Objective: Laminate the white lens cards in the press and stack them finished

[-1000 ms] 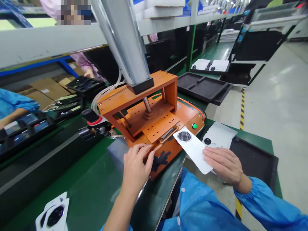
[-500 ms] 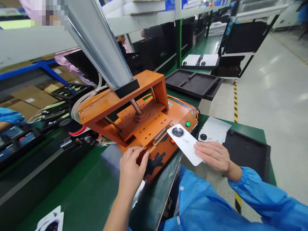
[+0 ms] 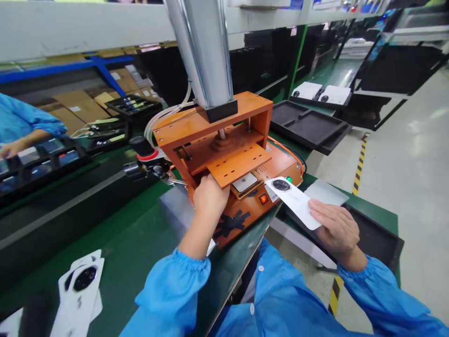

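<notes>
My right hand grips the lower end of a white phone back cover with a round dark camera ring. The cover is held tilted in front of the press's right side. My left hand reaches under the raised plate of an orange press; its fingers are hidden there. Right of that hand, a white piece lies in the press's lower fixture, partly below the plate. A red lit switch shows on the press front.
Several white covers lie stacked at lower left. Black trays sit behind the press, and another black tray is at right. A black-and-red regulator juts out left. Across the bench is another person's arm.
My left hand has moved from the press's front edge to beneath the plate. The view has turned left. My right hand still holds the phone back cover.
</notes>
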`<move>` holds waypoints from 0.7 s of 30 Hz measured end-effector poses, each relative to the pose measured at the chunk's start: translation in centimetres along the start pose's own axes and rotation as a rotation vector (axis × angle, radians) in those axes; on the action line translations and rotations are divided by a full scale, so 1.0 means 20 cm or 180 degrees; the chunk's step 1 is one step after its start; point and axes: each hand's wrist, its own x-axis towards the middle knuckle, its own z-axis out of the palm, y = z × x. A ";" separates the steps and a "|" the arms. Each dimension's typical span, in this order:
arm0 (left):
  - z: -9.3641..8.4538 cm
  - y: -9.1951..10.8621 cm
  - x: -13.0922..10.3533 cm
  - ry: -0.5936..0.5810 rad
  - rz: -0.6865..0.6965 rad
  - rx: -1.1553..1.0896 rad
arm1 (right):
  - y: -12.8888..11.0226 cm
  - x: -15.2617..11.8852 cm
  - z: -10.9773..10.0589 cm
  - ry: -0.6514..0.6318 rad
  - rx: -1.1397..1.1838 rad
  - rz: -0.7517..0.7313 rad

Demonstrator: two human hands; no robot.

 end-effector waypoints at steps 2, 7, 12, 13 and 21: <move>0.03 0.03 0.02 0.0034 -0.0074 0.0239 | 0.01 0.00 0.00 -0.0005 -0.0037 0.0003; 0.09 0.09 0.02 -0.0005 -0.0062 0.0418 | 0.02 -0.02 0.01 -0.0043 -0.0060 0.0060; 0.09 0.09 0.07 0.0086 -0.0317 0.0341 | 0.08 0.00 0.11 0.0222 -0.0186 0.0123; 0.09 0.10 0.08 0.0081 -0.0346 0.0306 | 0.09 0.02 0.14 0.0285 -0.0231 0.0135; 0.10 0.20 0.11 -0.0028 -0.0415 0.0058 | 0.13 0.11 0.25 0.0358 -0.0352 0.0086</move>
